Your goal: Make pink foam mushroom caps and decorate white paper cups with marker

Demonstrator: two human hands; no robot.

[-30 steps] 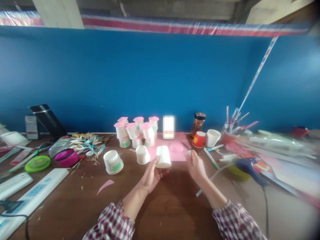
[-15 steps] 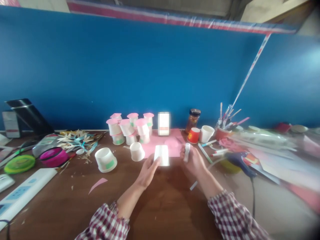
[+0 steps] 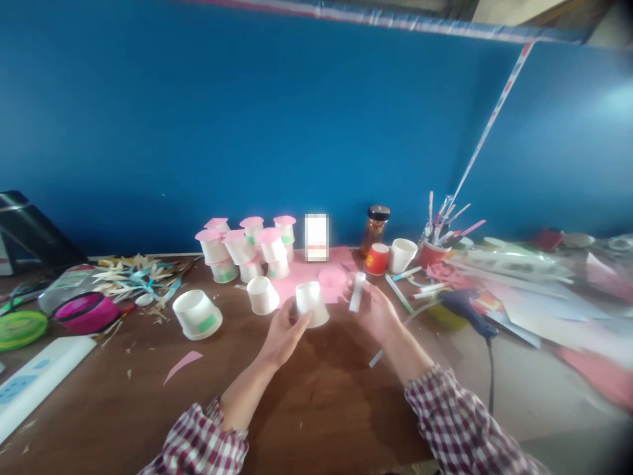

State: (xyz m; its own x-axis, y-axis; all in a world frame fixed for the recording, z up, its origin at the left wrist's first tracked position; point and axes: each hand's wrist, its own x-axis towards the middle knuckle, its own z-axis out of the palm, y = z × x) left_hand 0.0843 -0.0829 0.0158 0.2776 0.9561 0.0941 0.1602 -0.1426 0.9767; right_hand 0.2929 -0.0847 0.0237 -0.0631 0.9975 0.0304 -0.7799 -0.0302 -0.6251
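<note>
My left hand (image 3: 287, 330) is closed around the lower left side of a small white paper cup (image 3: 312, 305), thumb on its near side. The cup is slightly tilted, its wider end downward. To the right, my right hand (image 3: 376, 310) pinches a narrow white object that looks like a roll of tape (image 3: 357, 292), seen edge-on and slightly blurred. A gap separates it from the cup. Behind both hands lies pink paper (image 3: 297, 274), with a pink round piece (image 3: 333, 276) on it. Another white paper cup (image 3: 263, 295) stands left of the held one.
Stacked paper cups with pink tops (image 3: 241, 249) stand at back left. A larger white cup (image 3: 196, 315) and pink scrap (image 3: 182, 366) lie left. At right are a red cup (image 3: 376, 259), a jar (image 3: 376, 227), markers (image 3: 429, 290) and a corded glue gun (image 3: 467, 310).
The held cup has tilted a little in my left hand. My right hand has turned the white tape roll, showing more of its length. The camera view has shifted slightly.
</note>
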